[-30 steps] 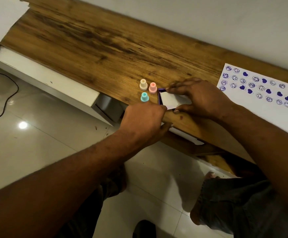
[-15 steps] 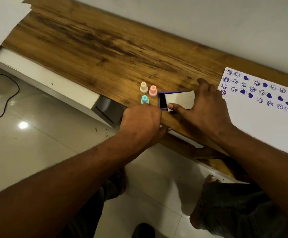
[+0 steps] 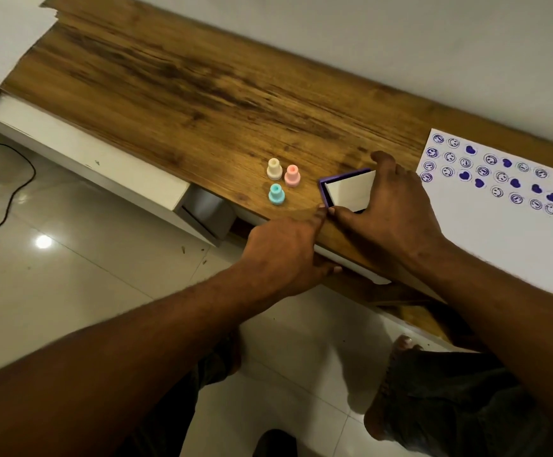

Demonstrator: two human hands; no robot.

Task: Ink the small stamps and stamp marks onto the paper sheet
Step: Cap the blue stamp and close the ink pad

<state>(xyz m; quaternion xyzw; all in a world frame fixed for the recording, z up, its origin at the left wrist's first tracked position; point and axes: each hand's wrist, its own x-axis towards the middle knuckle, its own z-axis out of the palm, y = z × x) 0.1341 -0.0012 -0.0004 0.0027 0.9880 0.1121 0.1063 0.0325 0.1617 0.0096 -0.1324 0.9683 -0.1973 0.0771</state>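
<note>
Your right hand [image 3: 397, 206] is draped over the ink pad [image 3: 347, 191], thumb and fingers grasping its white lid, which sits skewed on the purple tray so only a dark sliver of the tray shows at its left edge; pad contents are otherwise hidden. Your left hand [image 3: 288, 249] rests at the counter's [image 3: 202, 94] near edge, fingertip touching the tray's near-left corner, the other fingers curled under, holding nothing as far as I can tell. The three small stamps stand upright in a tight cluster just left of the pad: cream stamp [image 3: 274, 168], pink stamp [image 3: 292, 175], teal stamp [image 3: 276, 193] nearest you. Key relation: stamps lie left of the pad, so left hand is the nearer one to them; the paper sheet [image 3: 505, 239] lies to the right, beyond your right hand, already carrying rows of purple smileys and hearts with bare space nearer you. Lid looks not fully off; inking likely waits on that.
</note>
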